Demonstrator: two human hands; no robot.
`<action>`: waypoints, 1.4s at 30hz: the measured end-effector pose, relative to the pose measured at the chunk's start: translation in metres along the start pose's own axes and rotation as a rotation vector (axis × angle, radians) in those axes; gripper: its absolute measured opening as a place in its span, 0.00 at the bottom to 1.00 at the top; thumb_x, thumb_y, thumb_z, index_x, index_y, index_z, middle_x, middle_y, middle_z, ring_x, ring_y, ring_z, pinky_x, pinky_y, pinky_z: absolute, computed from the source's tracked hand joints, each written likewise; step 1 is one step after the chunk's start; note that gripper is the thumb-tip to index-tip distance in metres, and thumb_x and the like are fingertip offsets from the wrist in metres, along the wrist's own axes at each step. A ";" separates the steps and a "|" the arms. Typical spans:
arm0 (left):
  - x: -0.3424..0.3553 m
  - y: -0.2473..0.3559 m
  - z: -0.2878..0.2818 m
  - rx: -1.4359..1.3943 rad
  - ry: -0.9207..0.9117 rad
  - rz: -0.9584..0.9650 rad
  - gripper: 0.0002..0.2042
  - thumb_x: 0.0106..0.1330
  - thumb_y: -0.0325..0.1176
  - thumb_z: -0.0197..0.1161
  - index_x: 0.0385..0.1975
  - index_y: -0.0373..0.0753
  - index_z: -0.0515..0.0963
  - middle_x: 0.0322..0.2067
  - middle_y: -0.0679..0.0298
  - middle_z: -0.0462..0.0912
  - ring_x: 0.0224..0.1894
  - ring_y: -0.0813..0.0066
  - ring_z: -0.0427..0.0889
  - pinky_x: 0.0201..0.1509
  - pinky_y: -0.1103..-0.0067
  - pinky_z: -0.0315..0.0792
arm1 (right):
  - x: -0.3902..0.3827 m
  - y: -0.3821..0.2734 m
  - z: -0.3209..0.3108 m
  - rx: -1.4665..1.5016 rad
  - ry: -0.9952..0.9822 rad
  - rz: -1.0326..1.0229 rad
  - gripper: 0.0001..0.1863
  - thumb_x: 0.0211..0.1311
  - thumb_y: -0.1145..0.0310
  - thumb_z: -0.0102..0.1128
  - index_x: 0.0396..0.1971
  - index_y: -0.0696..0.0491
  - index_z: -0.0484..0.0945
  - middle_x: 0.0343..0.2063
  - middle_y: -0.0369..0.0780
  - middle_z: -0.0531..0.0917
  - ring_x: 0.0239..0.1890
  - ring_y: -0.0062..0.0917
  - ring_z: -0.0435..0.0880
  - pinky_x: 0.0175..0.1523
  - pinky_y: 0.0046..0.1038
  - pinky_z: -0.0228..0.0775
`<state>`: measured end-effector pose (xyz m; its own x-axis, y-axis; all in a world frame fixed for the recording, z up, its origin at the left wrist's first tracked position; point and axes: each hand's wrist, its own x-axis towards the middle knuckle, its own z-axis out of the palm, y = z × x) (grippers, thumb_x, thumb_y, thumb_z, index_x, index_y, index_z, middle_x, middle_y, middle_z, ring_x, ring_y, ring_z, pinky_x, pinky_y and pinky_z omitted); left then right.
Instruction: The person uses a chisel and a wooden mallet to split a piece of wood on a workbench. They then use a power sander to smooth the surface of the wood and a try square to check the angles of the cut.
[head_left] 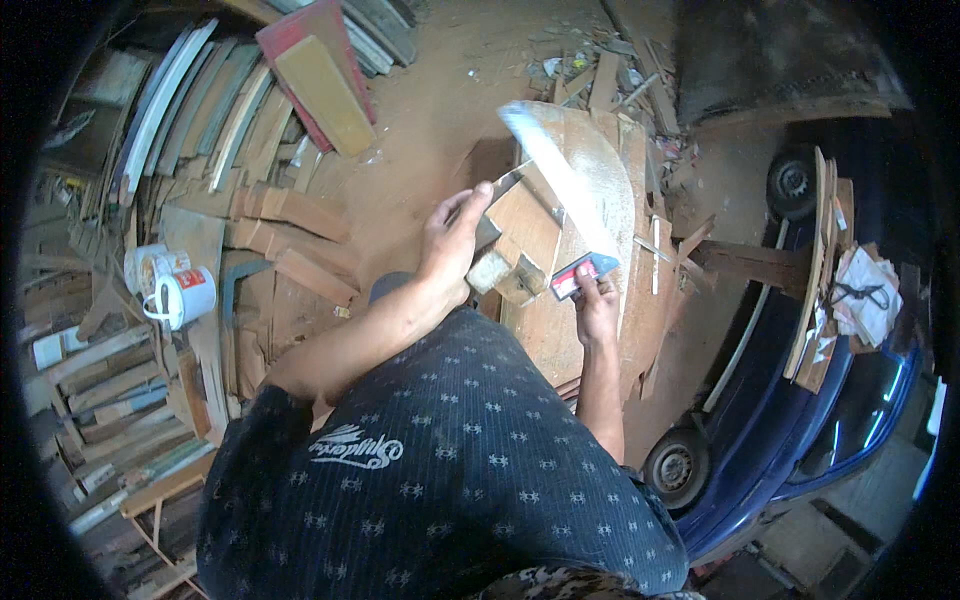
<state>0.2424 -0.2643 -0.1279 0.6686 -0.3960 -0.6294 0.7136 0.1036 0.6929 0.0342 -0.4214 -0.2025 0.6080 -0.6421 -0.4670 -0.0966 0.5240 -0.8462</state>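
Observation:
My right hand (598, 312) is closed round the red-and-blue handle of a hand saw (570, 185). The bright, slightly smeared blade slants away to the far left over the workbench (610, 150). On the left side of the bench, my left hand (452, 238) grips the edge of a piece of wood (525, 222), thumb and fingers bent over its dark side. Two short wooden blocks (522, 280) lie at the near end of that piece, close to my body. Whether the saw teeth touch wood cannot be made out.
Stacked boards (205, 110) lean at the far left, beside a red panel (340, 45). A white bucket (188, 298) stands among timber offcuts (290, 225) on the left. To the right is a dark blue car (765, 410), with a plank (810, 270) and papers (868, 290) near it. Scraps litter the floor beyond the bench.

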 end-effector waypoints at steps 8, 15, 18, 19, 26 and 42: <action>-0.037 -0.026 0.017 0.736 -0.391 -0.231 0.49 0.58 0.33 0.74 0.73 0.22 0.48 0.67 0.39 0.65 0.67 0.58 0.70 0.70 0.70 0.67 | 0.009 0.011 -0.004 0.315 -0.049 0.503 0.41 0.72 0.39 0.47 0.68 0.60 0.65 0.59 0.52 0.78 0.54 0.36 0.84 0.56 0.39 0.81; -0.034 -0.084 0.014 0.837 -0.680 -0.381 0.54 0.58 0.33 0.75 0.75 0.28 0.38 0.68 0.42 0.60 0.71 0.56 0.62 0.74 0.68 0.61 | 0.011 0.006 -0.030 0.247 -0.141 0.644 0.29 0.70 0.54 0.57 0.62 0.60 0.73 0.51 0.49 0.84 0.49 0.36 0.87 0.56 0.37 0.80; -0.025 -0.103 -0.006 0.595 -0.827 -0.351 0.51 0.62 0.30 0.71 0.76 0.33 0.37 0.70 0.47 0.58 0.73 0.58 0.58 0.75 0.68 0.59 | 0.005 0.002 -0.030 0.122 -0.070 0.559 0.31 0.68 0.54 0.59 0.61 0.63 0.72 0.51 0.51 0.83 0.51 0.36 0.86 0.58 0.37 0.79; -0.023 -0.107 -0.012 0.534 -0.858 -0.364 0.50 0.64 0.29 0.70 0.76 0.34 0.37 0.71 0.48 0.57 0.74 0.59 0.57 0.75 0.68 0.60 | 0.006 -0.001 -0.031 0.073 -0.051 0.562 0.31 0.68 0.55 0.60 0.61 0.65 0.72 0.51 0.52 0.83 0.52 0.36 0.86 0.59 0.37 0.78; -0.016 -0.137 -0.036 0.374 -0.893 -0.515 0.46 0.69 0.27 0.64 0.78 0.44 0.37 0.71 0.54 0.57 0.74 0.64 0.56 0.70 0.66 0.68 | 0.003 -0.044 -0.006 -0.560 0.163 0.367 0.33 0.62 0.59 0.67 0.58 0.69 0.72 0.50 0.54 0.83 0.52 0.36 0.84 0.57 0.34 0.76; -0.008 -0.127 -0.044 0.209 -1.037 -0.447 0.46 0.67 0.23 0.62 0.78 0.40 0.36 0.74 0.58 0.51 0.77 0.65 0.50 0.79 0.66 0.51 | -0.015 -0.057 0.013 -0.524 0.212 -0.018 0.26 0.59 0.62 0.70 0.51 0.65 0.77 0.42 0.47 0.86 0.43 0.29 0.85 0.50 0.30 0.75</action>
<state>0.1553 -0.2340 -0.2266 -0.1988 -0.9305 -0.3078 0.7304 -0.3500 0.5865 0.0414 -0.4345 -0.1441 0.4465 -0.7754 -0.4466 -0.4987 0.1989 -0.8437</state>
